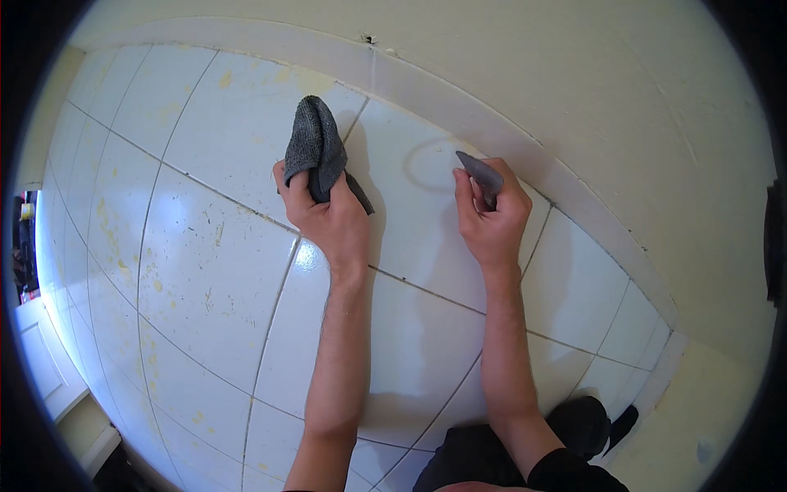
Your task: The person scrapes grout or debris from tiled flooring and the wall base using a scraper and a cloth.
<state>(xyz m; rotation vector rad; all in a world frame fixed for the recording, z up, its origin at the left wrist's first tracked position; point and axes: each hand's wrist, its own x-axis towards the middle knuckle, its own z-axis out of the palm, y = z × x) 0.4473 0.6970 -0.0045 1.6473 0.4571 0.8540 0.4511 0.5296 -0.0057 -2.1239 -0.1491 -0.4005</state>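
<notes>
My left hand point(332, 215) is closed round a dark grey cloth point(316, 139), its folded top sticking up past the fingers and a corner hanging at the right. It is held over white floor tiles point(217, 254). In my right hand point(498, 209) is a grey scraper point(482, 170) with a flat, pointed blade. Its tip points up and left, close to the base of the wall; my fingers hide its handle end. Near that tip, a faint ring-shaped mark point(407, 168) shows on the tile.
Yellowish stains point(123, 266) and dark specks spot the tiles at the left. A pale skirting point(492, 127) runs along the wall point(590, 82) at the far side and right. At the lower left stands a white panelled door point(45, 361). My dark-clothed legs point(467, 455) are at the bottom.
</notes>
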